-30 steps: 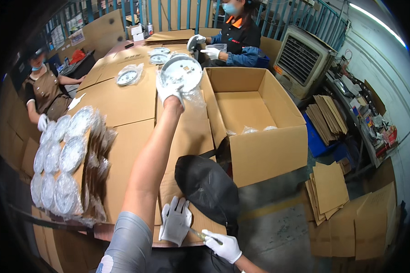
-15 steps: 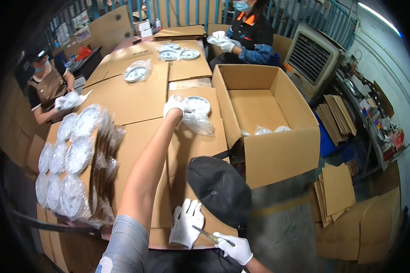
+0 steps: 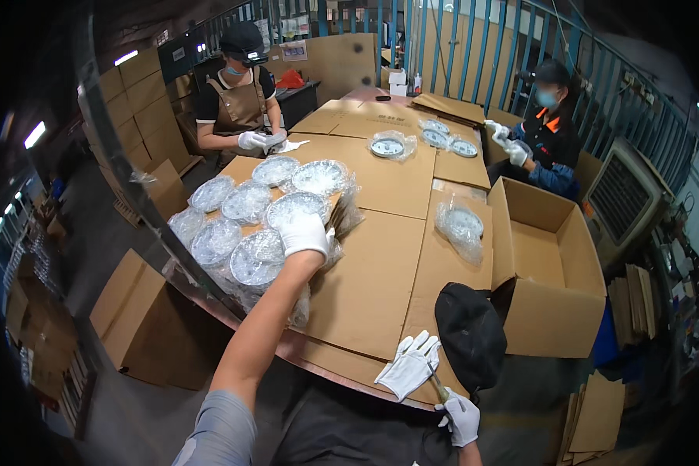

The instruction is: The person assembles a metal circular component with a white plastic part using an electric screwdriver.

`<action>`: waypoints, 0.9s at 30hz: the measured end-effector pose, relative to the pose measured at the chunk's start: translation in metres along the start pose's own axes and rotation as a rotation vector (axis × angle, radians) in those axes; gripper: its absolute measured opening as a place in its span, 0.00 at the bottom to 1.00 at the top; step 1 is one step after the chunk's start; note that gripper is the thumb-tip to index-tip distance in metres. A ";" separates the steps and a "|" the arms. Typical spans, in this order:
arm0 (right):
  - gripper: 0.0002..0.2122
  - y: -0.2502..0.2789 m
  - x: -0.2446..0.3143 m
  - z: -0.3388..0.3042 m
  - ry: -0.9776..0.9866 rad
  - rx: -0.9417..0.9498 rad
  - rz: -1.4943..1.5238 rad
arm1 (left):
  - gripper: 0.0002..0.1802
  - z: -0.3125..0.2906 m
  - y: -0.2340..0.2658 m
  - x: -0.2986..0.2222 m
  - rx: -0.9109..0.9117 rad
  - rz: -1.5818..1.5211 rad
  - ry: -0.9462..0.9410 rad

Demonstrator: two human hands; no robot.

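Observation:
My left hand (image 3: pixel 304 235), in a white glove, is over a plastic-wrapped round disc (image 3: pixel 297 208) at the near right of a stack of such discs. Its thumb stands apart from its fingers, whose tips blend into the shiny wrap; no firm hold shows. Low at the table's front edge, my gloved right hand (image 3: pixel 463 418) is closed round the handle of a slim pointed tool (image 3: pixel 438 384). The tool's tip lies over a loose white glove (image 3: pixel 410 365). Another wrapped disc (image 3: pixel 461 224) lies by itself on the cardboard, left of the open carton.
A black cap (image 3: pixel 471 335) lies beside the loose glove. The open carton (image 3: pixel 550 314) stands at the table's right. Several discs (image 3: pixel 388 145) lie at the far end. One co-worker (image 3: pixel 239 109) is at the far left, another (image 3: pixel 547 136) at the far right. A dark post (image 3: pixel 132 155) rises at the left.
My left hand has left the lone wrapped disc and moved left to the stack. The view has swung left. My right hand still holds the tool near the loose glove.

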State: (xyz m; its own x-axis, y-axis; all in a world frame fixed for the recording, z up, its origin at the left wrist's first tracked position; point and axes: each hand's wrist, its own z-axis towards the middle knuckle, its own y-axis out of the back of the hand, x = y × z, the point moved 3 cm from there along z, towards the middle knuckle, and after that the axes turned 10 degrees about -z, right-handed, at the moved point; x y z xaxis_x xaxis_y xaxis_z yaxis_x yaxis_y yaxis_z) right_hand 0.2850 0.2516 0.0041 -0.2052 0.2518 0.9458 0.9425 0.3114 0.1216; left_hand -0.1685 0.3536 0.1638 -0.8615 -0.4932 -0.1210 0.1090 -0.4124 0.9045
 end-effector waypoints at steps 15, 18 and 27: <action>0.12 0.001 0.071 -0.003 0.206 -0.047 0.123 | 0.04 -0.108 0.045 -0.034 -0.425 -0.367 -0.725; 0.17 -0.014 0.107 0.004 0.111 0.137 0.129 | 0.04 -0.169 0.057 -0.053 -0.314 -0.518 -0.933; 0.16 -0.043 0.110 0.025 0.158 0.134 0.048 | 0.05 -0.242 0.049 -0.062 -0.112 -0.721 -1.110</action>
State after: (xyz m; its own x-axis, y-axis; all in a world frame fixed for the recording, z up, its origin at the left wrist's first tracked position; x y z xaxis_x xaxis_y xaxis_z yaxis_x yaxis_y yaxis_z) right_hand 0.2151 0.2884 0.0954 -0.1067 0.1256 0.9863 0.9047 0.4238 0.0439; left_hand 0.0101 0.1785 0.1171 -0.6827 0.7220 -0.1120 -0.5462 -0.4026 0.7345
